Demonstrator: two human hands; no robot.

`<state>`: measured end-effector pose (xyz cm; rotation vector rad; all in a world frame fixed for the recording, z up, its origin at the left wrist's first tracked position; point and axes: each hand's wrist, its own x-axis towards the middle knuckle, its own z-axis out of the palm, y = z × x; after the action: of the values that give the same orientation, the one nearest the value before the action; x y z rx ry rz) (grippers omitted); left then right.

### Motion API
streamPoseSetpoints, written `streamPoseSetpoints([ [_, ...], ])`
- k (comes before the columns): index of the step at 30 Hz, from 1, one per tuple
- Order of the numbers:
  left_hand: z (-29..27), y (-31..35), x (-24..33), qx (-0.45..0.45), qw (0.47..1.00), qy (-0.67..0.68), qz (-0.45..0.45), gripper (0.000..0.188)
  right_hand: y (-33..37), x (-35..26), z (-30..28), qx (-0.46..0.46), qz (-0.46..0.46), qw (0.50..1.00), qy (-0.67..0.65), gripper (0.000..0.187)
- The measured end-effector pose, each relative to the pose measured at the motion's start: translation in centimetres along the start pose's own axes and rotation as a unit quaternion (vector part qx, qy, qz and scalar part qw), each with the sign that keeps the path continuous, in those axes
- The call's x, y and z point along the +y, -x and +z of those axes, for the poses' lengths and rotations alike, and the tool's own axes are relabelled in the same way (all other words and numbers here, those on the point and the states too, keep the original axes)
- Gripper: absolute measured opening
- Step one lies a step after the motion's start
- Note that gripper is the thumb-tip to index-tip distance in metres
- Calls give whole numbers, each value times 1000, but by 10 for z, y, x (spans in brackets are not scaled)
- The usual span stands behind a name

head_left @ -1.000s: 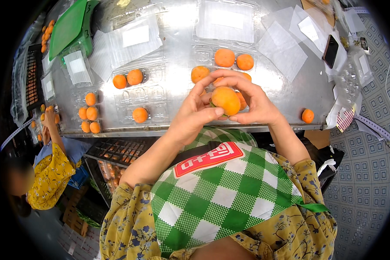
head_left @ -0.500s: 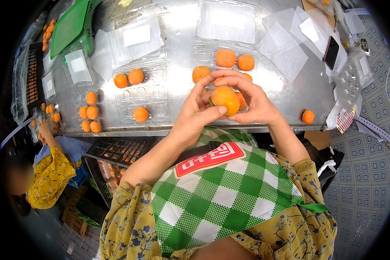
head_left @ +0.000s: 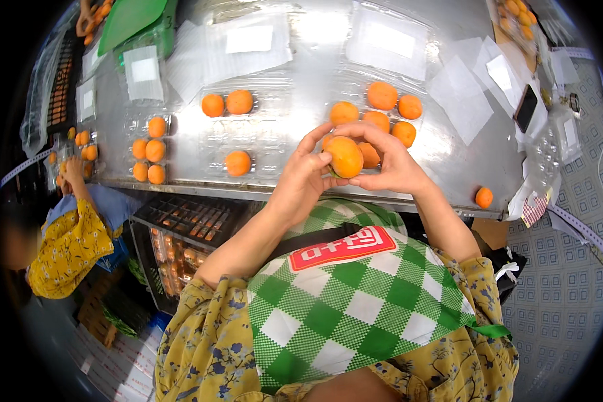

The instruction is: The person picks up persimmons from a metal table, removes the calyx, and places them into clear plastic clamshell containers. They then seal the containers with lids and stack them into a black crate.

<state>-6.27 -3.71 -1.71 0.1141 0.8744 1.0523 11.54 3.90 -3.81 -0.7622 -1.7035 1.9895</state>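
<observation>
An orange persimmon [head_left: 345, 158] is held up over the table's near edge, between my two hands. My left hand [head_left: 300, 175] has its thumb and fingers closed against the fruit's left side. From the right, my right hand [head_left: 396, 166] curls over the top with its thumb near the underside. A bit of green calyx shows at the fruit's lower left. Just beyond my fingers, a clear plastic tray holds several more persimmons [head_left: 382, 96]; some are partly hidden behind my hands.
Other clear trays [head_left: 248, 137] with persimmons stand to the left. White padded sheets [head_left: 387, 41] lie at the back. One loose persimmon [head_left: 484, 196] and a phone [head_left: 526, 107] are at right. A co-worker's hand [head_left: 74, 171] handles fruit at far left.
The persimmon has turned in my hands, its green calyx moving from the left side to the lower left. My left fingers have shifted on it. The whole view has moved slightly.
</observation>
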Motion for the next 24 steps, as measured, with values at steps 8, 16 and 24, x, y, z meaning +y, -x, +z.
streamPoseSetpoints([
  [8, -54, 34, 9, 11, 999, -15, 39, 70, -39, -5, 54, -44, 26, 999, -16, 60],
  [16, -113, 66, 24, 171, 971, -107, 126, 63, -86, 32, 93, 85, -45, 967, 237, 53],
  [24, -146, 79, 43, 209, 957, -136, 150, 51, -129, 57, 97, 201, -46, 848, 488, 51],
])
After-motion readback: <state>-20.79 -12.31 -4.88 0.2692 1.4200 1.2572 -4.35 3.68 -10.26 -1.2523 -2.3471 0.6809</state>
